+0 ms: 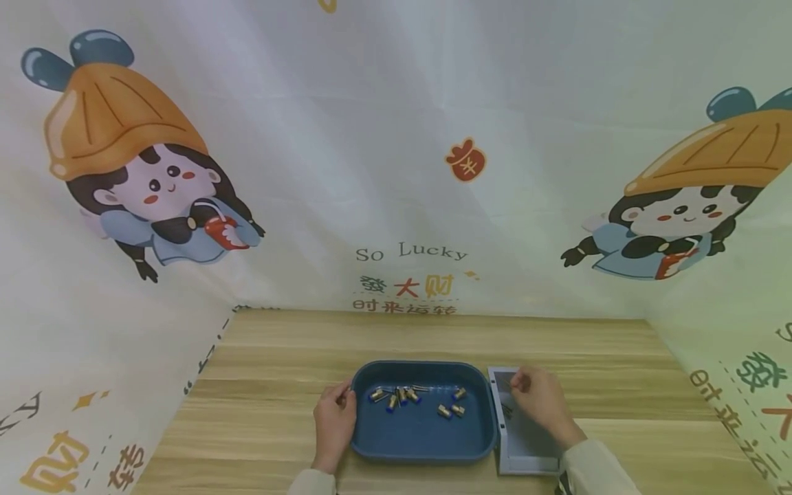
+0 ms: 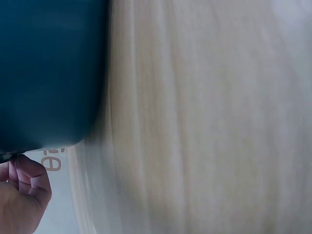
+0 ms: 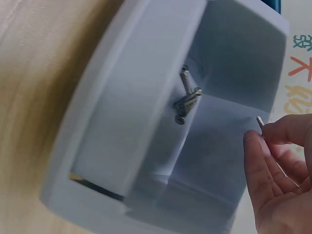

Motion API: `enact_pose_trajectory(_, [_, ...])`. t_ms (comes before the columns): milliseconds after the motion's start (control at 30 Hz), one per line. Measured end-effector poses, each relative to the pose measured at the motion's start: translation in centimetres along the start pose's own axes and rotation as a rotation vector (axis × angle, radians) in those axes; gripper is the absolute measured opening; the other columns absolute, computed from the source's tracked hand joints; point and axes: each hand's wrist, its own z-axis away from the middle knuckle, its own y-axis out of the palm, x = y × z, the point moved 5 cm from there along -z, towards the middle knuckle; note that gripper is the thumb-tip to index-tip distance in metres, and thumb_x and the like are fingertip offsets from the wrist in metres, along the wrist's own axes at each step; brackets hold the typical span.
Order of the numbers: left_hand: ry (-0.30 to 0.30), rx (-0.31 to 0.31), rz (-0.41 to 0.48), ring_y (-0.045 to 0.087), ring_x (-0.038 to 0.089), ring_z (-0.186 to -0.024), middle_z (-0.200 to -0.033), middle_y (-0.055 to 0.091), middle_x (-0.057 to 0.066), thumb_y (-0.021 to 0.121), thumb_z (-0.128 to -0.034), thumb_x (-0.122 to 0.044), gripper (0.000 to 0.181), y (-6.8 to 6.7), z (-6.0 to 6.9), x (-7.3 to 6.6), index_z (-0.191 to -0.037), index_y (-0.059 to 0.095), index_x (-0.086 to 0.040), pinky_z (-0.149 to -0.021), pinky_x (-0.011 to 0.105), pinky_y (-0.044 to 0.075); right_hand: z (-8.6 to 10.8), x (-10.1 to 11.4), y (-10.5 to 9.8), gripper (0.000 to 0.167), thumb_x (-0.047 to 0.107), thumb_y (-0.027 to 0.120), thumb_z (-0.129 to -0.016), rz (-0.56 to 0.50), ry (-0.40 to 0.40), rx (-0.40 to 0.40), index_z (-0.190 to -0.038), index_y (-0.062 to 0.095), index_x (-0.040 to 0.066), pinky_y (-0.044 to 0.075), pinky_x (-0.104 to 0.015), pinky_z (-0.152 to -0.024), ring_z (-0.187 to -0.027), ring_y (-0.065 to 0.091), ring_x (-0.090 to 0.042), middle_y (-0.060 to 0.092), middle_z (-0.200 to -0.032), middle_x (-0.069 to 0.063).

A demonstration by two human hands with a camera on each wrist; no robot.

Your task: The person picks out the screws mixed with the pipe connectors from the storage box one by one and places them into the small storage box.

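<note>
My left hand (image 1: pixel 335 419) grips the left rim of a dark blue plastic tray (image 1: pixel 421 440); the left wrist view shows its fingers curled at the edge. Inside the tray lie several brass fittings (image 1: pixel 444 411) with blue ends, and thin screws (image 1: pixel 419 389) among the left cluster. Above a pale grey box (image 1: pixel 503 450) at the tray's right, my right hand (image 1: pixel 544 402) pinches a small metal screw (image 3: pixel 260 122) between thumb and fingertips. Several more screws (image 3: pixel 187 100) lie in a loose heap inside the box, seen in the right wrist view.
Everything stands on a wood-grain table (image 1: pixel 278 357). A white printed cloth (image 1: pixel 396 172) with cartoon figures rises behind the table and along both sides. The box touches or nearly touches the tray's right side.
</note>
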Motion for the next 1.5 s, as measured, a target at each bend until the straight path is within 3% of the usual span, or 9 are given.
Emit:
enact_pose_trajectory(367, [-0.009, 0.007, 0.003, 0.054, 0.016, -0.079, -0.088, 0.062, 0.012, 0.058, -0.0863, 0.000, 0.024, -0.1, 0.0, 0.0, -0.108, 0.067, 0.007, -0.065, 0.020, 0.044, 0.8, -0.6, 2.0, 0.007, -0.003, 0.065, -0.072, 0.058, 0.066, 0.064, -0.076, 0.064, 0.003, 0.042, -0.023, -0.048, -0.055, 0.051, -0.011, 0.060, -0.065, -0.003])
enact_pose_trajectory(667, [0.016, -0.006, 0.005, 0.054, 0.015, -0.077, -0.086, 0.062, 0.012, 0.060, -0.0852, 0.002, 0.023, 0.0, 0.0, 0.1, -0.106, 0.068, 0.007, -0.064, 0.019, 0.044, 1.1, -1.1, 3.1, 0.010, -0.006, 0.064, -0.070, 0.107, 0.029, 0.044, -0.072, 0.063, 0.003, 0.042, -0.027, -0.050, -0.057, 0.052, -0.013, 0.060, -0.063, -0.003])
enact_pose_trajectory(1067, [0.031, -0.019, 0.009, 0.054, 0.015, -0.075, -0.085, 0.062, 0.013, 0.061, -0.0846, 0.004, 0.022, -0.2, 0.2, -0.5, -0.105, 0.068, 0.008, -0.062, 0.019, 0.045, 1.2, -1.4, 3.8, 0.011, -0.007, 0.063, -0.069, 0.121, 0.051, 0.027, -0.072, 0.065, 0.004, 0.044, -0.030, -0.052, -0.057, 0.053, -0.013, 0.061, -0.063, -0.002])
enact_pose_trajectory(1367, [0.034, -0.023, 0.009, 0.054, 0.015, -0.075, -0.085, 0.063, 0.012, 0.062, -0.0837, 0.004, 0.022, -0.2, 0.2, -0.4, -0.104, 0.068, 0.008, -0.062, 0.019, 0.044, 1.3, -2.0, 4.3, 0.008, -0.006, 0.063, -0.073, 0.127, 0.105, 0.088, -0.072, 0.064, 0.002, 0.042, -0.028, -0.051, -0.057, 0.051, -0.013, 0.059, -0.063, -0.002])
enact_pose_trajectory(1500, [0.022, -0.022, 0.011, 0.053, 0.015, -0.075, -0.085, 0.063, 0.013, 0.061, -0.0840, 0.004, 0.022, -0.3, 0.2, -0.4, -0.104, 0.068, 0.007, -0.062, 0.019, 0.044, 1.1, -1.9, 4.2, 0.008, -0.006, 0.063, -0.071, 0.129, 0.076, 0.065, -0.073, 0.065, 0.002, 0.043, -0.028, -0.051, -0.057, 0.051, -0.013, 0.061, -0.063, -0.003])
